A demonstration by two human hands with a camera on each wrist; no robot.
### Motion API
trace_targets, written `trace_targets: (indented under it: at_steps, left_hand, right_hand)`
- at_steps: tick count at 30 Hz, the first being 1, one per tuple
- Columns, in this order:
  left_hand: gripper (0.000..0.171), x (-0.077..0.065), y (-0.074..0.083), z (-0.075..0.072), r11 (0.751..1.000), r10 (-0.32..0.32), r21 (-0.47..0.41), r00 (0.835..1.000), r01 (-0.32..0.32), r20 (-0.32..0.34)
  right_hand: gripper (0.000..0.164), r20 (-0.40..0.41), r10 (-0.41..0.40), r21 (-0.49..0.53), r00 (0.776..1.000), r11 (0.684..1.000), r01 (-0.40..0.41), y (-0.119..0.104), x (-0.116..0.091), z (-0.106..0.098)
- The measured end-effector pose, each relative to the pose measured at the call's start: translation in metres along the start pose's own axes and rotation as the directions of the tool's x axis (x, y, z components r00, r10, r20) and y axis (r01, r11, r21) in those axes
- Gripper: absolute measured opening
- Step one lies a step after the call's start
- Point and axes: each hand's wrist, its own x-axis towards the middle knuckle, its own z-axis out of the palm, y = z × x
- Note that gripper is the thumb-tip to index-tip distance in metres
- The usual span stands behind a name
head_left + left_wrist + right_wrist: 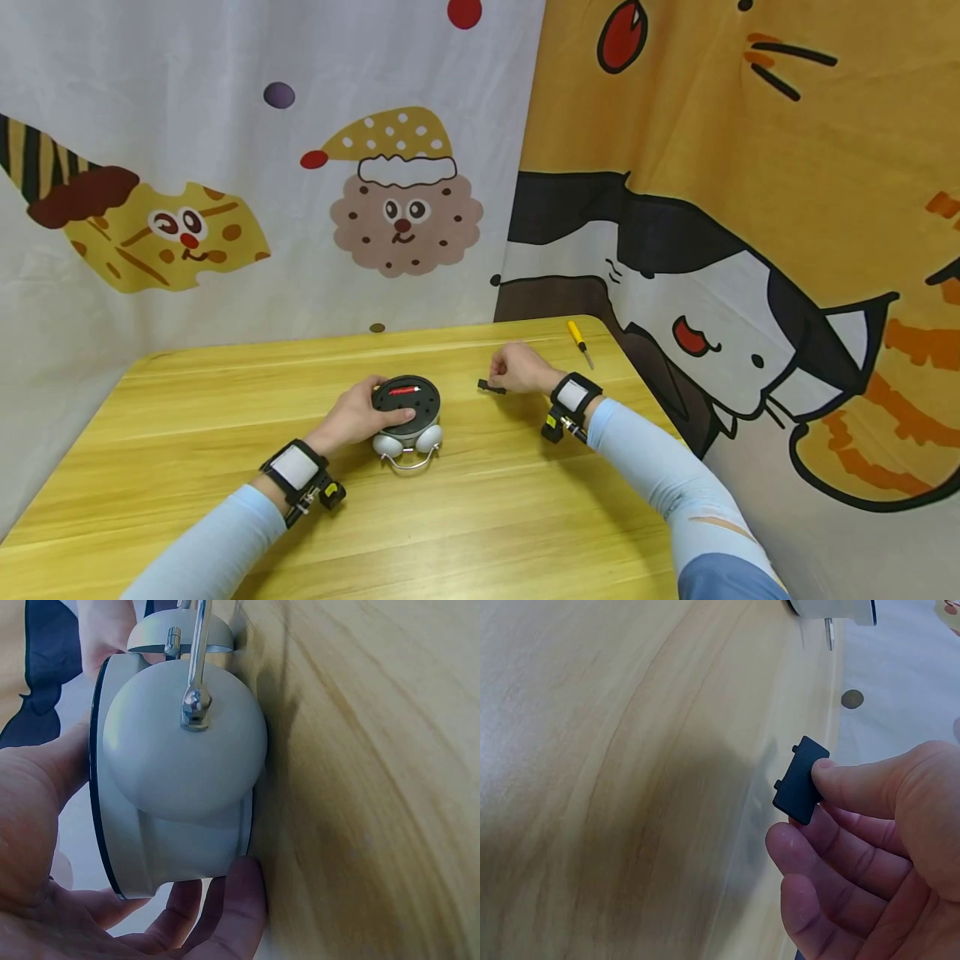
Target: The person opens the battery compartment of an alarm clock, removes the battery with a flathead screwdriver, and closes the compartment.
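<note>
A white twin-bell alarm clock [406, 407] lies on its face on the table, its black back up and its bells and handle toward me. A red battery [405, 390] shows in the slot on the back. My left hand [358, 418] grips the clock from the left, thumb across the back; in the left wrist view its fingers [236, 907] curl round the side of the case. To the right of the clock, my right hand [522, 367] pinches a small black battery cover [802, 780] between thumb and fingers. Two little tabs stick out along one edge of the cover.
A screwdriver [577, 337] with a yellow handle lies near the far right corner of the wooden table [450, 517]. Cartoon-printed curtains [405, 58] hang behind the table and along its right side.
</note>
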Motion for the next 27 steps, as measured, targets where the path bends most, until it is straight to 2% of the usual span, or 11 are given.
trace_targets:
  at_steps: [8,27]
  left_hand:
    - [0.092,0.0006,-0.0005,-0.0003,1.000,-0.002,-0.001,1.000,0.002,-0.001]
    - [0.092,0.0021,-0.0015,0.0004,1.000,0.000,-0.008,1.000,0.000,0.002]
  right_hand:
    - [0.017,0.032,0.027,0.000,0.999,1.000,-0.027,0.0055,0.0004,0.0048]
    - [0.015,0.025,0.059,0.021,0.998,0.998,-0.060,0.0101,-0.0033,0.0064]
